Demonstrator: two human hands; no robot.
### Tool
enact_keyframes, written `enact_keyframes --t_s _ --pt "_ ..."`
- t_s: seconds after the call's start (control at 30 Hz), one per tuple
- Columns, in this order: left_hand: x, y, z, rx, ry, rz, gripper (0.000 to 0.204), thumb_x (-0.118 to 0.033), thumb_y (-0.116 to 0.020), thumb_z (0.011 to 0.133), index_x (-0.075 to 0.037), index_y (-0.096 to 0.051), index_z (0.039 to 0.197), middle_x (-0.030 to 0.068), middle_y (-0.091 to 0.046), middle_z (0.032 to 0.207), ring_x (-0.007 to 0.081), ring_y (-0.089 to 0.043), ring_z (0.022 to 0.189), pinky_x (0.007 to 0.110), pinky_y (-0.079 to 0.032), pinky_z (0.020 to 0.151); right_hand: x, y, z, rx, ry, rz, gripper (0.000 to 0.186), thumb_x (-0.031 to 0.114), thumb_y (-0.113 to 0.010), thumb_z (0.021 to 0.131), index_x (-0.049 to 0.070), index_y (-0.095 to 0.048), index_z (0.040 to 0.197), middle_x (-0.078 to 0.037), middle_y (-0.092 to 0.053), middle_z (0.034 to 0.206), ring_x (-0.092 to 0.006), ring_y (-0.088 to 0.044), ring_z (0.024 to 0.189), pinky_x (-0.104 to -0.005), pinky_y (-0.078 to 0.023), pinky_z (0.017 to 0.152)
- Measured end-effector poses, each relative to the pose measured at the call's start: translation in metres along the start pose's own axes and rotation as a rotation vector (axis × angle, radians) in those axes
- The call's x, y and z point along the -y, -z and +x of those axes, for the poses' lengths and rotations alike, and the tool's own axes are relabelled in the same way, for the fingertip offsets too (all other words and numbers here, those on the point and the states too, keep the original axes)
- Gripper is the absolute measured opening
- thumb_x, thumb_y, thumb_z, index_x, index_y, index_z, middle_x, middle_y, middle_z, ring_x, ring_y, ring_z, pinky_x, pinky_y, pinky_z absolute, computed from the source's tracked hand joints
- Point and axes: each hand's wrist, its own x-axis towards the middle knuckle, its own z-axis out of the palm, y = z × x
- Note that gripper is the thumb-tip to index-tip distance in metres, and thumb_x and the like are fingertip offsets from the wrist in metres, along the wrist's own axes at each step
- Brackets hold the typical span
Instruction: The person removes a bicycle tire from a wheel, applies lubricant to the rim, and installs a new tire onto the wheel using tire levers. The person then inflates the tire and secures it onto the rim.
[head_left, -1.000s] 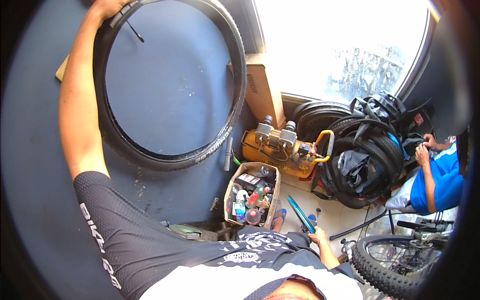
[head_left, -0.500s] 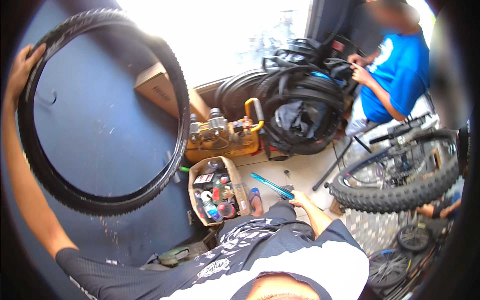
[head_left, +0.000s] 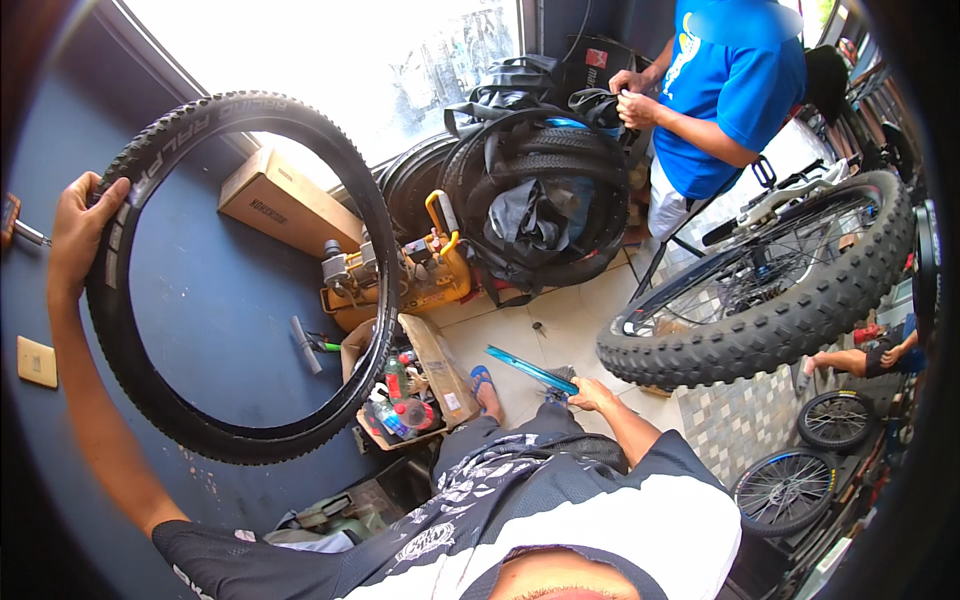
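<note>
My left hand (head_left: pixel 82 235) is raised at the left and grips a black bicycle tire (head_left: pixel 245 446), thumb on its near face and fingers around the tread. The tire hangs upright in front of the dark blue wall, with no wheel inside it. Low in the middle, by my thigh, my right hand (head_left: pixel 595 394) is closed on one end of a long, slim, shiny blue piece (head_left: pixel 530 368); its exact kind cannot be made out. The other end of this piece points up and left over the tiled floor.
A cardboard box (head_left: pixel 440 375) of bottles and cans stands partly behind the tire. Beyond are a yellow air compressor (head_left: pixel 440 278), a closed carton (head_left: pixel 285 205) and a pile of tires (head_left: pixel 590 245). A co-worker in a blue shirt (head_left: pixel 740 95) stands near a bicycle's knobby wheel (head_left: pixel 720 365).
The view has shifted. My left hand has brought the tire lower and rightward against the surroundings, so it overlaps the bottle box more. My right hand keeps hold of the blue piece.
</note>
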Motion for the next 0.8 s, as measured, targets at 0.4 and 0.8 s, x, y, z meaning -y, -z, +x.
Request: enact_keyframes --t_s 0.4,0.8 --pt "-0.062 -0.135 -0.091 -0.020 0.106 -0.075 0.033 -0.029 -0.080 0.093 -0.001 -0.063 0.088 0.0044 -0.066 0.074 0.0095 -0.059 0.062 0.029 -0.049 0.057 -0.123 0.011 -0.059 0.051 0.082 -0.014 0.050 0.038 -0.077 0.082 0.006 -0.068 0.119 -0.026 -0.073 0.113 -0.0419 -0.070 0.110 -0.0491 -0.055 0.095" --pt "-0.051 -0.274 -0.183 0.046 0.240 -0.106 0.043 -0.036 -0.085 0.083 0.001 -0.065 0.095 0.0157 -0.074 0.087 0.0231 -0.070 0.079 0.039 -0.055 0.075 -0.158 0.013 -0.103 0.060 -0.045 -0.165 0.052 0.038 -0.079 0.081 0.005 -0.067 0.119 -0.028 -0.072 0.113 -0.0443 -0.068 0.110 -0.0501 -0.054 0.094"
